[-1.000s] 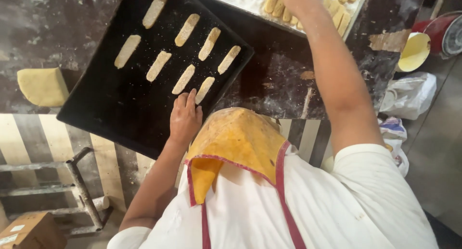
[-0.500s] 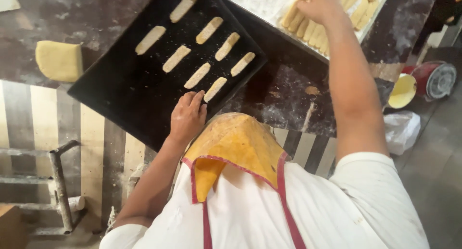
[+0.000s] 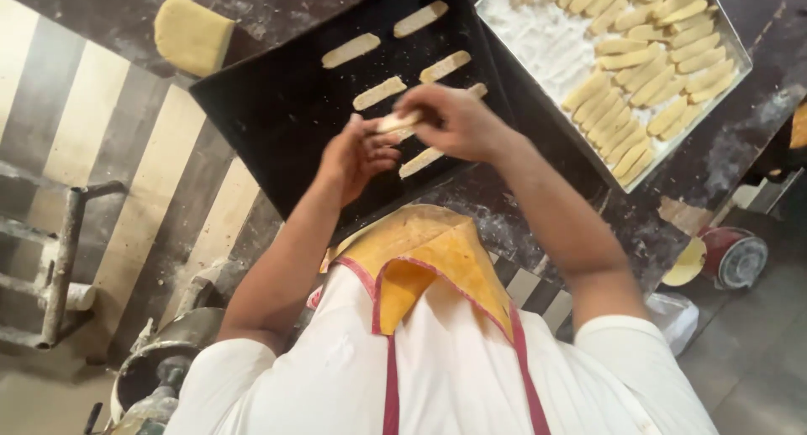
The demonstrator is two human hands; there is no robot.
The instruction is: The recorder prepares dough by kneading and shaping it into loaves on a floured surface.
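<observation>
Both hands are meeting over the black baking tray (image 3: 277, 124): the left hand (image 3: 357, 153) and right hand (image 3: 454, 120) are pinching the 2 ends of 1 pale dough stick (image 3: 397, 121). More sticks are lying on the tray beside them. A floured tray (image 3: 538, 40) of sticks is sitting just right, a dough block (image 3: 192, 36) far left.

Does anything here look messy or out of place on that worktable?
Mostly tidy. The dough sticks on the black tray lie in neat rows. Flour is smeared over the dark table, and a yellow dough block sits alone beside the tray. Both hands hold one stick.
</observation>
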